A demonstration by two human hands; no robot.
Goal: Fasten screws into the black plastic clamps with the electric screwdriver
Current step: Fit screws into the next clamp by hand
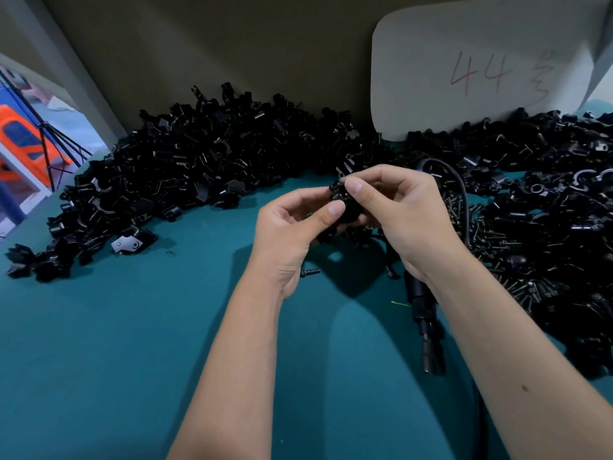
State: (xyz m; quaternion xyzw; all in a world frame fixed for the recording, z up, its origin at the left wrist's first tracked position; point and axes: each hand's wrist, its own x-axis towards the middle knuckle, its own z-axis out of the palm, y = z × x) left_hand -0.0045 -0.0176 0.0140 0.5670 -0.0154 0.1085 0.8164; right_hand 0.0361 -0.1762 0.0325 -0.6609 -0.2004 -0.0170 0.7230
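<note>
Both hands meet above the teal table [132, 343] around one black plastic clamp [345, 202]. My left hand [292, 234] grips the clamp from the left, thumb on its front. My right hand [398, 210] pinches its top between thumb and forefinger. The black electric screwdriver [426, 323] lies on the table under my right wrist, tip pointing toward me, its cable [459, 180] curving away behind my right hand. A loose screw [310, 271] lies beside my left wrist. A heap of dark screws [507, 257] sits to the right.
A big pile of black clamps [199, 164] spreads along the back and left. Another clamp pile [564, 180] fills the right side. A white board marked "44" [481, 68] leans on the back wall. One clamp with a metal plate [131, 243] lies at the left.
</note>
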